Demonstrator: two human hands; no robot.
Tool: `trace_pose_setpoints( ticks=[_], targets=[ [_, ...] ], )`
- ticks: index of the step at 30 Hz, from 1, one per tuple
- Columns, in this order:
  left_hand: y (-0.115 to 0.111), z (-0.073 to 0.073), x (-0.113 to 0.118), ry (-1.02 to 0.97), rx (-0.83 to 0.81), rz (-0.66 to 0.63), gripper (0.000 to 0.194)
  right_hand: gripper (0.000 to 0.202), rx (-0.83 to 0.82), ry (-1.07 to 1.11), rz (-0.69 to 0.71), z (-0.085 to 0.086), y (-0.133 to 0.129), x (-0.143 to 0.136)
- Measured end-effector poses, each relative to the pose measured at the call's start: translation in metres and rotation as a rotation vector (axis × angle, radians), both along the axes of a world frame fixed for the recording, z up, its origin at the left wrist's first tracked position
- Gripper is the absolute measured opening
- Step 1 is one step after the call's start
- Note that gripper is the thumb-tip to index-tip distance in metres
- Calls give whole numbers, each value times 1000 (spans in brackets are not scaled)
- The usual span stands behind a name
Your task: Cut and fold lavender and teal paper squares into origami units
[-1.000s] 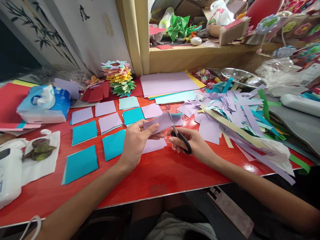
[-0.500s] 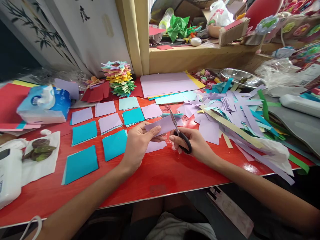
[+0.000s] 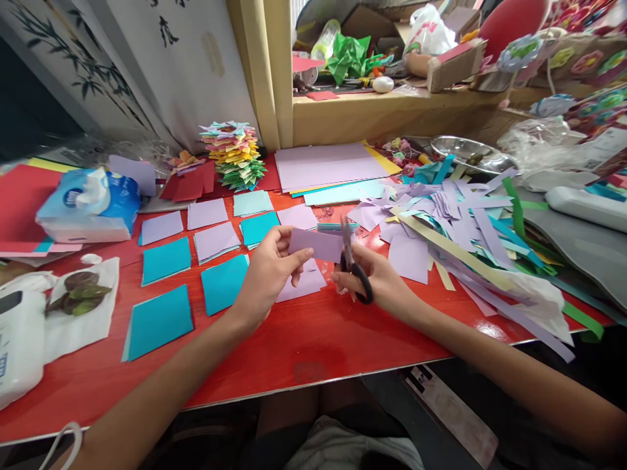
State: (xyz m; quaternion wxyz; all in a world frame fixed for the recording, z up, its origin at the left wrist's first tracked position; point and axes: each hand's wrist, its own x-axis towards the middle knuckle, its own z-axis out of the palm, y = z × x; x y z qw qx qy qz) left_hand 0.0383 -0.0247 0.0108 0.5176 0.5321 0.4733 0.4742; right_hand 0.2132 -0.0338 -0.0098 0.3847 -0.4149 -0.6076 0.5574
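Observation:
Between its thumb and fingers, my left hand point(image 3: 269, 271) holds a folded purple paper point(image 3: 318, 245) above the red table point(image 3: 313, 339). My right hand point(image 3: 377, 281) grips black-handled scissors point(image 3: 362, 282), whose blurred blades point up at the paper's right end. Under the held paper lies a purple sheet point(image 3: 304, 284). To the left, rows of paper squares include a teal stack point(image 3: 160, 321) and a purple stack point(image 3: 216, 241). Purple, teal and yellow strips point(image 3: 460, 215) are heaped to the right.
A tissue pack point(image 3: 91, 205) and a white device point(image 3: 22, 349) stand at the left. Behind the squares rises a multicoloured folded-paper tower point(image 3: 234, 153). Large purple sheets point(image 3: 328, 166) lie at the back, with a metal bowl point(image 3: 473, 151) to their right.
The folded paper has turned nearly level and shifted slightly right. The scissor blades are more upright, and more of the purple sheet underneath shows.

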Motion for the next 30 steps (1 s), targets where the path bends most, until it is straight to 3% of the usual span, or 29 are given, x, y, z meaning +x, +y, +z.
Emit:
trace_pose_setpoints(
  ticks=[3, 6, 10, 13, 20, 25, 30],
  targets=[
    [1, 1, -3, -1, 48, 37, 18, 25, -15, -19, 88, 0, -2, -2],
    [2, 1, -6, 106, 95, 13, 13, 25, 17, 56, -4, -1, -1, -1],
    [2, 2, -6, 296, 137, -120, 34, 30, 80, 135, -143, -1, 3, 2],
    [0, 0, -4, 328, 130, -195, 45, 32, 56, 147, -104, -4, 3, 1],
    [0, -2, -3, 223, 119, -94, 19, 24, 30, 1, 66, -6, -2, -3],
    [-2, -1, -3, 301, 151, -179, 17, 25, 60, 123, -16, -4, 0, -1],
    [-1, -1, -4, 341, 133, -182, 21, 25, 83, 151, -50, -4, -1, -1]
  ],
)
